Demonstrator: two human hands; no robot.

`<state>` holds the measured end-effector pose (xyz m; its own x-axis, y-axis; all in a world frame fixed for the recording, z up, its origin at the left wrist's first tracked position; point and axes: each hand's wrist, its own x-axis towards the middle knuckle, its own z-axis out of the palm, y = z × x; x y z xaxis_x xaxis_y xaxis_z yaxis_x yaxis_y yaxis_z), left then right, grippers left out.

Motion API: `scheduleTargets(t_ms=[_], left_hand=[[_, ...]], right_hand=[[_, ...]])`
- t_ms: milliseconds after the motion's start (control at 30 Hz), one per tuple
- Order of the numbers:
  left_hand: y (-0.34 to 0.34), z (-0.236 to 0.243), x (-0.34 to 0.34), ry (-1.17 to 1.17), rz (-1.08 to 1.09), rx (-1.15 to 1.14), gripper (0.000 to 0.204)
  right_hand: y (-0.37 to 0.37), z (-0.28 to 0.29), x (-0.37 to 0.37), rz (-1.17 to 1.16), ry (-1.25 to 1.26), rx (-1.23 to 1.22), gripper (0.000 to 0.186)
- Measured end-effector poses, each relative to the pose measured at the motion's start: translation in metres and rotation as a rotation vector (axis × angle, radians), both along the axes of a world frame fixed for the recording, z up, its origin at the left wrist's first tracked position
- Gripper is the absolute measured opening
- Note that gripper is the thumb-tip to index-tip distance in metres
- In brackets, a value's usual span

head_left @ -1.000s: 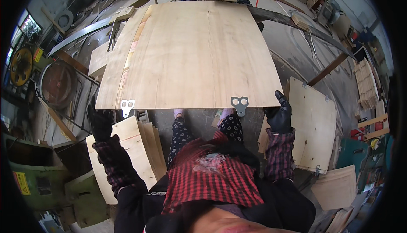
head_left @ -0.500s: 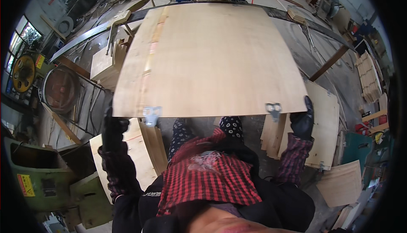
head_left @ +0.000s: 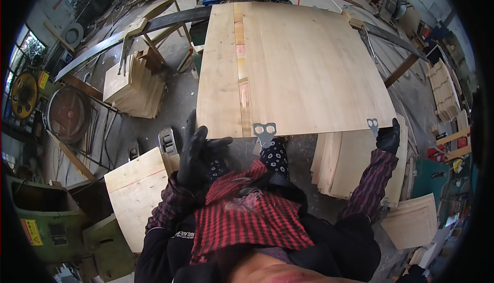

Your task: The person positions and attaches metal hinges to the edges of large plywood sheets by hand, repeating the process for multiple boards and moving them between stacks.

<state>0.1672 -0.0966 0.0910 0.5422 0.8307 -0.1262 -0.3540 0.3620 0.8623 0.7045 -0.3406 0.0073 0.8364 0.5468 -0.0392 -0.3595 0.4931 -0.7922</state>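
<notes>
A large plywood panel [head_left: 293,72] lies in front of me, with a strip of reddish and yellowish patches running along its left part. Two grey metal plates with round holes sit at its near edge: one left of middle [head_left: 264,134], the other near the right corner [head_left: 373,125]. My right hand [head_left: 388,139], in a black glove, grips the panel's near right corner. By the near left corner, my left hand [head_left: 194,154], also gloved in black, has its fingers spread; whether it touches the panel I cannot tell.
Plywood sheets stand stacked at my left [head_left: 136,190] and right [head_left: 360,164]. Farther left is another pile of boards [head_left: 134,85] beside a long metal rail [head_left: 98,51]. A green machine [head_left: 46,216] stands at the lower left, and loose thin panels [head_left: 411,221] lie at the lower right.
The panel has shifted to the right, its metal plates with it. My left hand has let go of the left edge, moved right and spread its fingers. My right hand has moved right, still holding the corner.
</notes>
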Motion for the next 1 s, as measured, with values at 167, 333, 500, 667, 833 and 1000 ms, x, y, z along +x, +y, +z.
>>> scheduleTargets(t_ms=[167,333,500,667,833,1000], left_hand=[[-0.001,-0.002,0.008,0.048,-0.003,-0.002,0.062],[0.000,0.002,0.010,0.002,0.012,-0.022,0.061],[0.002,0.004,0.008,-0.005,0.003,-0.039,0.060],[0.014,0.000,0.000,-0.030,-0.096,-0.019,0.053],[0.113,-0.091,-0.024,-0.175,-0.355,-0.039,0.044],[0.145,-0.105,-0.047,0.273,0.110,0.711,0.040]], right_hand=[[0.014,0.011,-0.018,0.088,-0.017,-0.023,0.046],[0.017,0.003,-0.065,0.153,0.046,0.053,0.044],[0.061,0.003,-0.181,0.509,0.183,-0.039,0.059],[0.120,0.028,-0.231,0.376,0.342,0.208,0.050],[0.127,0.009,-0.215,0.435,0.337,0.284,0.044],[0.106,0.082,-0.281,0.578,0.392,0.254,0.038]])
